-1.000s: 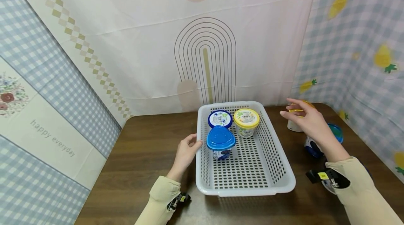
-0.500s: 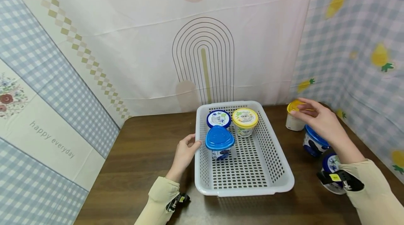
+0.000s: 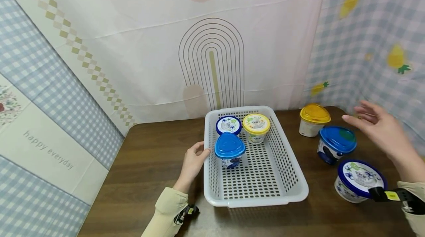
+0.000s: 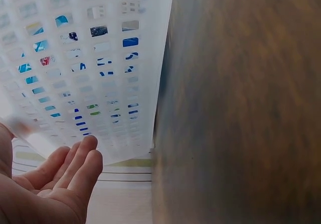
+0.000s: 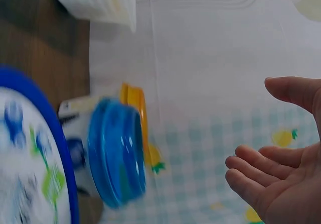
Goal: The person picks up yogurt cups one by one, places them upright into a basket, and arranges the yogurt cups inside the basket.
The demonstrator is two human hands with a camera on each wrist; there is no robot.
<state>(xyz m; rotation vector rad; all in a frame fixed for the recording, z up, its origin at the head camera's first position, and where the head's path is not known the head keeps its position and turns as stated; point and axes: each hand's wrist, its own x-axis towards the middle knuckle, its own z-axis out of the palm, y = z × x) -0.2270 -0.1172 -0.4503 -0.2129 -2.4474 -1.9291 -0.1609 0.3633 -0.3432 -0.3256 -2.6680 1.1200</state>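
Against the left side of a white perforated plastic basket [image 3: 255, 204] rests my left hand [image 3: 193, 161], thumb at the rim. In the left wrist view its fingers [image 4: 83, 171] are fairly straight beside the slotted wall. Inside the basket stand a tub with a blue domed lid [image 3: 230, 146], one with a flat dark-blue-rimmed lid [image 3: 229, 124] and one with a yellow-rimmed lid [image 3: 256, 123]. My right hand [image 3: 382, 130] hovers with nothing in it, fingers spread from the thumb, right of a blue-domed tub [image 3: 337, 143]. Nearer me is a tub with a dark-blue-rimmed lid [image 3: 360, 178].
A yellow-lidded tub [image 3: 313, 119] stands at the back right of the brown wooden table [image 3: 156, 155]. Printed cloth [image 3: 159, 63] hangs close behind the table and along both sides.
My right hand has moved right and toward me, away from the yellow-lidded tub, uncovering the tubs on the right. My left hand stays at the basket's side.
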